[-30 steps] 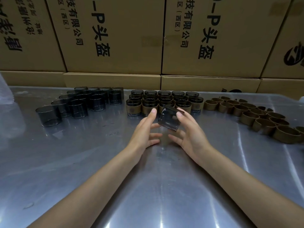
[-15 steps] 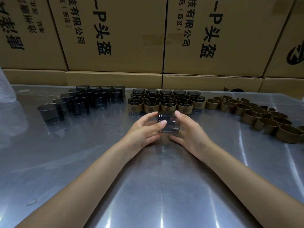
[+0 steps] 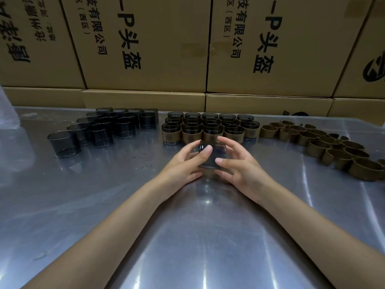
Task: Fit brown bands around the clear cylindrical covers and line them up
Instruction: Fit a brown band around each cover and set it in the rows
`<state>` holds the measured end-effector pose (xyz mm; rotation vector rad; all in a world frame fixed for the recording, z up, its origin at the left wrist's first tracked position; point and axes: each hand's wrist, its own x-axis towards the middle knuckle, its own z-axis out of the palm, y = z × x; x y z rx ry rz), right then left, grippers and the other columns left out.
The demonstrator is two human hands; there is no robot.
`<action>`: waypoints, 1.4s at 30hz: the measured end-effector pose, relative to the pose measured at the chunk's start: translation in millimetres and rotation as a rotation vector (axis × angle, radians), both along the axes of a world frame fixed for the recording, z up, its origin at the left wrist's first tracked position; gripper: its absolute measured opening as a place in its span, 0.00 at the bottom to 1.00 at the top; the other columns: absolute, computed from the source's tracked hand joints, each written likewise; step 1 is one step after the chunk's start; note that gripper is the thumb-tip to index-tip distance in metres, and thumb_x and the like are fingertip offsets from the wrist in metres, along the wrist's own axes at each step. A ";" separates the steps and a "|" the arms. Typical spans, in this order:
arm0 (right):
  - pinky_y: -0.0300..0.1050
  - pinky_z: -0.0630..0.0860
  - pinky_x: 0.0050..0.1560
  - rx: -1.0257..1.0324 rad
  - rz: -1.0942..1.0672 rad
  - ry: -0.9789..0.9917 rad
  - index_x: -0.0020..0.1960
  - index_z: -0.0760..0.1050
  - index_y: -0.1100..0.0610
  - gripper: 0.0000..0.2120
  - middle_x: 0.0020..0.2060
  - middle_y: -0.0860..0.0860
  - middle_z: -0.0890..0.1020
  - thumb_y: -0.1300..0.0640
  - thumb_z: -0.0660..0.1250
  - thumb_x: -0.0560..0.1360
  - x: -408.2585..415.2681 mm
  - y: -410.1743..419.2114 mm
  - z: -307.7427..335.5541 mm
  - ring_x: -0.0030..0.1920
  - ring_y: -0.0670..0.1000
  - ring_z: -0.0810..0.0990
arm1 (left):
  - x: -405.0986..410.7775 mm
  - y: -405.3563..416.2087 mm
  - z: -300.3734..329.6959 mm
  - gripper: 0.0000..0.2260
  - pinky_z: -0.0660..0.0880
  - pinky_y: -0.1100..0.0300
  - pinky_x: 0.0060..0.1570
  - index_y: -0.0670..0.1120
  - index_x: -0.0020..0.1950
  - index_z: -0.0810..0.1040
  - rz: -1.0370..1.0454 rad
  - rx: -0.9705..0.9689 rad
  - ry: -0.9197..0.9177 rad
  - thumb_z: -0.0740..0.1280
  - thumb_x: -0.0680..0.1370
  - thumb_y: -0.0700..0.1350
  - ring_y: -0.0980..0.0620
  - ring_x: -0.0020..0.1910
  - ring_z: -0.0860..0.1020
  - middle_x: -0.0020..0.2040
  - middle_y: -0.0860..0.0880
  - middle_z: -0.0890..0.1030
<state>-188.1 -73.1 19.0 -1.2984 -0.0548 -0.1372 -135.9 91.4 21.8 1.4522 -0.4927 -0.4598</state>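
Fingers of my left hand point(image 3: 183, 163) and right hand point(image 3: 239, 165) curled round one bare clear cover point(image 3: 212, 156), holding it above the table point(image 3: 187, 236) near the banded rows point(image 3: 210, 128).

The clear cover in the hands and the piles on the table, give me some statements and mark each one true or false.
1. Both hands grip one clear cover. True.
2. That cover already wears a brown band. False: it is bare.
3. The loose brown bands lie to the right. True.
4. The banded covers stand at the far left. False: they stand in the middle; the bare covers are left.
5. The left hand rests flat on the table. False: it holds the cover.
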 end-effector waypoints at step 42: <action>0.44 0.78 0.52 -0.863 -0.284 -0.094 0.62 0.64 0.45 0.32 0.52 0.42 0.80 0.53 0.77 0.65 0.3 15.2 -15.2 0.53 0.46 0.80 | -10.0 -10.0 -10.0 0.37 0.75 0.68 0.54 0.52 0.74 0.63 0.221 0.147 -0.512 0.75 0.70 0.37 0.62 0.56 0.76 0.60 0.56 0.76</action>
